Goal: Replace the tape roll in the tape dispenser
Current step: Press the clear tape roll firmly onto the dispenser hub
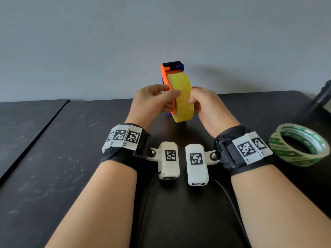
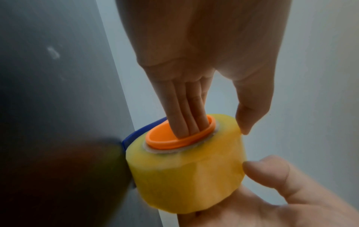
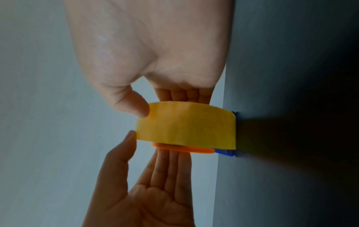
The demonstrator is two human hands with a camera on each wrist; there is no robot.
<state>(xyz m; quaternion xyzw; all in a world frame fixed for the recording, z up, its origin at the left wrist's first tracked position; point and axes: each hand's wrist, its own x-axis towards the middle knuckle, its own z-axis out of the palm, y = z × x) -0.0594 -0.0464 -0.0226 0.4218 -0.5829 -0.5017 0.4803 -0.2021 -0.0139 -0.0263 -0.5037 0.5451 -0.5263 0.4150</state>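
yellow roll on the hub, both hands on it

dark table (image 1: 44, 158) on the left, bare part scuffed with pale marks. left hand (image 1: 152, 101) raised above the table, palm turned inward, straight fingers (image 3: 170, 165) laid flat against the orange side plate of the tape dispenser (image 1: 165, 76), thumb (image 2: 268, 169) resting on the outer face of the yellow tape roll (image 1: 181, 97). no curl round anything visible there: a bracing, pressing hold rather than a clench. dispenser held upright between the hands, black and blue head on top, lower end down near the table; cannot tell whether touching it. yellow roll seated on the orange hub (image 2: 180, 136), hub rim poking through the core in the left wrist view. right hand (image 1: 206, 106) on the other side of the roll, fingers (image 2: 186, 116) reaching down into the hollow hub, thumb (image 3: 134, 104) on the roll's outer face, so gripping the roll. further right, well apart, a green-printed tape roll (image 1: 299, 145) lying flat on the table, untouched.

step in hand, by judgement: either pulling the yellow roll off the hub or pressing it home; not decidable from this alone. if coming off, next move calls for a straight pull sideways along the hub axis, left hand holding the plate firm against it, no tilting, since a snug core would bind. if going on, a square push until flush with the plate.
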